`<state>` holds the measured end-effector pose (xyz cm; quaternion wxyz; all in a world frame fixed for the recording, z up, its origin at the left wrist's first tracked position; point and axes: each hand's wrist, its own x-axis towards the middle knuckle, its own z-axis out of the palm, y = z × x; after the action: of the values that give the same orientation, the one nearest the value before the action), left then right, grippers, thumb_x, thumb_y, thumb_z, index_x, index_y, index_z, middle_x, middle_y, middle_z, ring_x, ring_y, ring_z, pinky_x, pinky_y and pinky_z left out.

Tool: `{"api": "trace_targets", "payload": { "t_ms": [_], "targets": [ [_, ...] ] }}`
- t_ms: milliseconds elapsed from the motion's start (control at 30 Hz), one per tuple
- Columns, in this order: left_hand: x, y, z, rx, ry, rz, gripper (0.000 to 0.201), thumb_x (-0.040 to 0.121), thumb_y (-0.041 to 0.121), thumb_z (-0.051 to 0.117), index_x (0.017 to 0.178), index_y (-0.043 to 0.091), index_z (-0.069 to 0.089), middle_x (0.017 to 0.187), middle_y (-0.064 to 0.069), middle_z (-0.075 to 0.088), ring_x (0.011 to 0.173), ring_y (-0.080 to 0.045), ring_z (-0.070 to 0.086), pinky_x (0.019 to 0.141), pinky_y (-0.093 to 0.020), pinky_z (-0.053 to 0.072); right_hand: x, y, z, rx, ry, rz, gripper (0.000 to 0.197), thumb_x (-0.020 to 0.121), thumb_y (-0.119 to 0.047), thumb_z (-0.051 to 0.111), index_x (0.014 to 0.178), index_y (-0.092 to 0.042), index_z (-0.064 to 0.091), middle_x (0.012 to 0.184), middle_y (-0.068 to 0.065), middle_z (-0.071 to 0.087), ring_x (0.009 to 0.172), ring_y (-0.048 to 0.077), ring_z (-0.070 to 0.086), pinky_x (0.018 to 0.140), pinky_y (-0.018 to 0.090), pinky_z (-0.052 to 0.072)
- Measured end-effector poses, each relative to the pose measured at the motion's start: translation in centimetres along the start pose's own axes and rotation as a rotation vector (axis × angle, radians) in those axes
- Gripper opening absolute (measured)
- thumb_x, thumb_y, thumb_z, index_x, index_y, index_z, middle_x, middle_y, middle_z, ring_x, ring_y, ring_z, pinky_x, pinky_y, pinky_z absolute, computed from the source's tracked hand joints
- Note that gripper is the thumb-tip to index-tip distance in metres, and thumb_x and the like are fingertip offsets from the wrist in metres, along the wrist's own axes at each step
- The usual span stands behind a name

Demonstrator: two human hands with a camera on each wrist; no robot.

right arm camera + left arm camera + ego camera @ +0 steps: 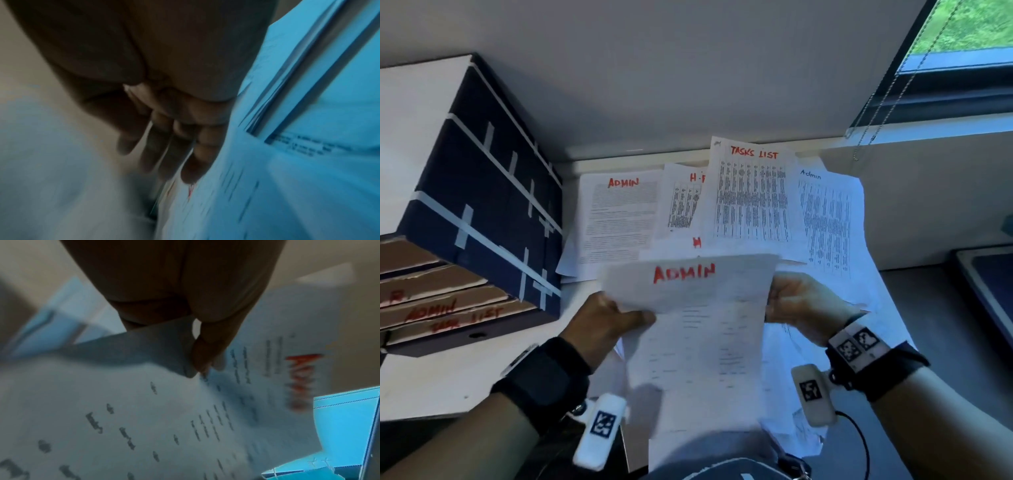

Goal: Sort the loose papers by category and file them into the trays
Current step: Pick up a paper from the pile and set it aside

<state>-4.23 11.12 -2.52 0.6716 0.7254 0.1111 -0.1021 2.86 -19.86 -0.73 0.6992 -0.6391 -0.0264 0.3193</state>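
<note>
Both hands hold one sheet headed ADMIN (688, 291) in red, lifted above the counter (431, 383) and tilted toward the camera. Left hand (606, 322) pinches the sheet's left edge, thumb on top; the left wrist view shows the thumb (205, 353) pressed onto the printed face. Right hand (801, 305) grips the sheet's right edge, fingers curled behind it. Beyond the sheet's top edge, loose papers (753, 198) lie fanned and overlapping against the wall, headings ADMIN, TASKS LIST and Admin readable. Left of the sheet stands the stack of cardboard trays (448, 308), front lips lettered ADMIN and TASK LIST, open ends facing the camera. Bare counter lies between the sheet's left edge and the trays.
</note>
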Motion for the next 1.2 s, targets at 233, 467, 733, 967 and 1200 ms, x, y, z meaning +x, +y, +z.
{"api": "trace_targets", "payload": {
  "t_ms": [233,467,733,967,1200],
  "targets": [
    [-0.9,0.5,-0.4,-0.070,-0.237,0.020,0.060,0.030,0.060,0.094,0.063,0.012,0.077,0.102,-0.015,0.072,0.100,-0.029,0.068,0.082,-0.038,0.053,7.3,-0.1,-2.7,-0.898,0.634,0.326,0.041,0.077,-0.044,0.074,0.095,-0.009,0.061,0.089,0.003,0.063,0.077,0.020,0.063,0.064,0.029,0.052],
    [0.1,-0.1,0.7,0.044,-0.129,0.016,0.017,0.065,0.005,0.082,0.076,0.018,0.079,0.096,0.001,0.076,0.092,-0.019,0.070,0.077,-0.023,0.053,8.1,0.0,-1.4,-0.974,0.561,0.261,0.033,0.083,-0.025,0.072,0.063,-0.015,0.048,0.061,-0.002,0.045,0.054,0.012,0.042,0.048,0.024,0.030],
    [-0.5,0.1,0.3,0.025,0.033,-0.066,0.040,0.081,0.000,0.077,0.117,0.015,0.070,0.109,0.002,0.076,0.103,-0.016,0.071,0.087,-0.027,0.058,0.3,-1.3,0.8,0.080,0.061,-0.139,0.025,0.060,0.011,0.079,0.064,-0.007,0.062,0.072,0.022,0.061,0.048,0.018,0.048,0.043,0.020,0.034],
    [-1.7,1.3,0.4,0.024,-0.022,0.058,0.020,0.074,-0.008,0.079,0.079,0.011,0.077,0.081,-0.014,0.075,0.075,-0.022,0.071,0.070,-0.030,0.056,2.9,-0.8,-1.6,0.188,0.306,0.086,0.018,0.078,-0.016,0.076,0.091,-0.005,0.069,0.084,0.013,0.070,0.061,0.020,0.066,0.048,0.027,0.054],
    [-2.9,2.0,1.7,-0.283,-0.256,-0.258,0.017,0.057,-0.010,0.071,0.074,-0.008,0.071,0.110,-0.032,0.068,0.099,-0.051,0.066,0.087,-0.056,0.057,8.1,-0.9,1.5,-1.313,0.151,-0.079,0.060,0.086,-0.038,0.071,0.140,-0.028,0.048,0.140,-0.005,0.051,0.125,0.019,0.048,0.105,0.034,0.039]
  ]
}}
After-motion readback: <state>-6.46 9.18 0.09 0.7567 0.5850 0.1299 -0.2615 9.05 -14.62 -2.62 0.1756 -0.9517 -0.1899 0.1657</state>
